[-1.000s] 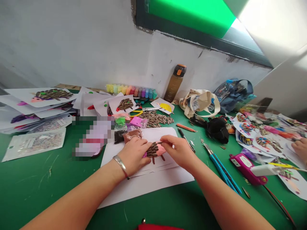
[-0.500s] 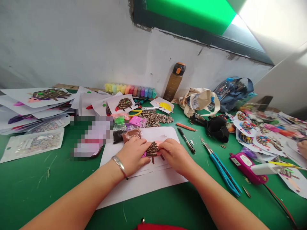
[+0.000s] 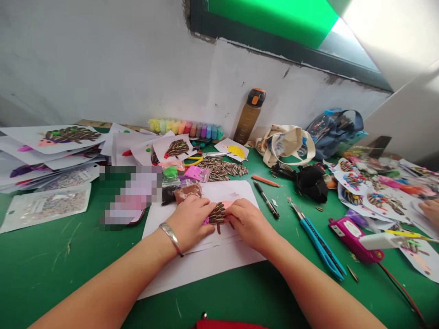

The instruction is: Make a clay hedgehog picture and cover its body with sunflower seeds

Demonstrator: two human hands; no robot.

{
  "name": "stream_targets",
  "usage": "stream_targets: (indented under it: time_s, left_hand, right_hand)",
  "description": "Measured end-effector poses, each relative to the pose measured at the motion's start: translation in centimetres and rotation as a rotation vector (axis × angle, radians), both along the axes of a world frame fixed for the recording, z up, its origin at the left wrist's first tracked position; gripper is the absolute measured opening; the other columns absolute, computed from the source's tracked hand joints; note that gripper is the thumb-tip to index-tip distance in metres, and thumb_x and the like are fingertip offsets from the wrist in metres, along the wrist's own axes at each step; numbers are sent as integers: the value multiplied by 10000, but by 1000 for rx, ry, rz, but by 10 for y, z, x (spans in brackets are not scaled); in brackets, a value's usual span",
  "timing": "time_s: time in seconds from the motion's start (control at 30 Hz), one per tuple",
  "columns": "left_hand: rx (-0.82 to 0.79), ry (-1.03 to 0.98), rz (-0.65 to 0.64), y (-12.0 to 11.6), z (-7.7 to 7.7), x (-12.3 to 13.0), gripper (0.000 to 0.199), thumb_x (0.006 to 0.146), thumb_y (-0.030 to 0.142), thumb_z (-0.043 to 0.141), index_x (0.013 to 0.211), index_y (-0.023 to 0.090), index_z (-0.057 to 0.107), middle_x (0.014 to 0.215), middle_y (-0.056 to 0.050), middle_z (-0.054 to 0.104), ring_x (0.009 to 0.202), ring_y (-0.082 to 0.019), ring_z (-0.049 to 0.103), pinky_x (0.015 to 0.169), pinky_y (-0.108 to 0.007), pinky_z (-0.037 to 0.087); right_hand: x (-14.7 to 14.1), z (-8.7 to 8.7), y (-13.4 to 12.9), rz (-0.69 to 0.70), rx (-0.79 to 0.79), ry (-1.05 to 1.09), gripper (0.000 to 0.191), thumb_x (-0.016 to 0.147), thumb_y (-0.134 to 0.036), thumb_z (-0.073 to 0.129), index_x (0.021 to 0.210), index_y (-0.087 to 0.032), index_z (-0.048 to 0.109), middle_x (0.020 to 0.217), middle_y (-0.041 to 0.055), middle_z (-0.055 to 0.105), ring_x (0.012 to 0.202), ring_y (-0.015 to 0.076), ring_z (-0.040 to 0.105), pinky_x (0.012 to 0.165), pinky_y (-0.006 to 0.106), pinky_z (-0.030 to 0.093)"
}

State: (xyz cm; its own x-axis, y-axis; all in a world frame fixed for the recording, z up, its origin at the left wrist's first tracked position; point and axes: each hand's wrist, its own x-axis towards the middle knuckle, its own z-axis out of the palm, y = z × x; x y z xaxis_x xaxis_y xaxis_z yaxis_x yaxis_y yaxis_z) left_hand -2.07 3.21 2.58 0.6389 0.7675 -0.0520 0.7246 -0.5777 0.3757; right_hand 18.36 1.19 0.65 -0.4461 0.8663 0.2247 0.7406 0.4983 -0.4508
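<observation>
I had my left hand (image 3: 190,221) flat on the white paper (image 3: 206,260), fingers pressed beside the seed hedgehog (image 3: 217,213) to pin it. My right hand (image 3: 248,221) pinched at its pink edge, on the bottle (image 3: 249,116) side. Light pressure seemed wise, so the glued seeds would not shift on the counter (image 3: 51,269).

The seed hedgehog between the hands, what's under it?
The seed hedgehog lies on white paper sheets on the green table. Left hand and right hand cover its edges.
</observation>
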Motion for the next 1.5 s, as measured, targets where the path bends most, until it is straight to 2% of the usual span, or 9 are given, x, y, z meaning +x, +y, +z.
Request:
stream_targets:
  time_s: [0.4,0.6,0.73,0.87,1.27,1.5]
  left_hand:
    - [-1,6,-10,1,0,2,429,809,330,646,1205,183,571,1123,-84,606,1025,-283,506,932,-437,397]
    - [2,-10,-9,1,-1,0,431,809,330,637,1211,190,567,1122,-89,607,1031,-287,508,933,-443,397]
    - [9,-18,-5,1,-2,0,408,805,330,635,1186,198,579,1121,-88,609,1033,-287,508,931,-439,399]
    - [5,-5,-1,1,-1,0,410,805,330,635,1190,201,576,1115,-84,609,1039,-288,508,932,-437,396]
    - [-3,9,-8,0,0,1,408,810,321,634,1191,193,569,1114,-82,607,1026,-283,508,929,-428,393]
    - [7,1,-3,1,-2,1,405,801,320,638,1179,188,579,1129,-89,605,1039,-292,499,934,-435,391]
  right_hand:
    - [-2,-11,1,13,35,51,177,891,-93,523,828,-156,677,811,58,600,800,174,531,730,282,426]
    - [4,0,2,-29,0,19,131,874,-128,564,877,-191,678,839,43,609,823,173,528,750,288,415]
    - [9,6,3,-78,-11,-37,174,873,-129,561,740,-183,659,767,34,596,795,169,521,725,281,393]
    - [7,4,3,-39,-5,-100,226,884,-143,559,679,-175,647,707,28,593,742,156,515,694,273,367]
    - [2,-3,4,-32,28,-116,241,891,-146,550,678,-164,661,702,34,588,722,152,517,675,263,356]
    - [7,8,11,-61,-41,-88,231,866,-128,560,668,-188,662,673,13,594,724,151,517,663,253,357]
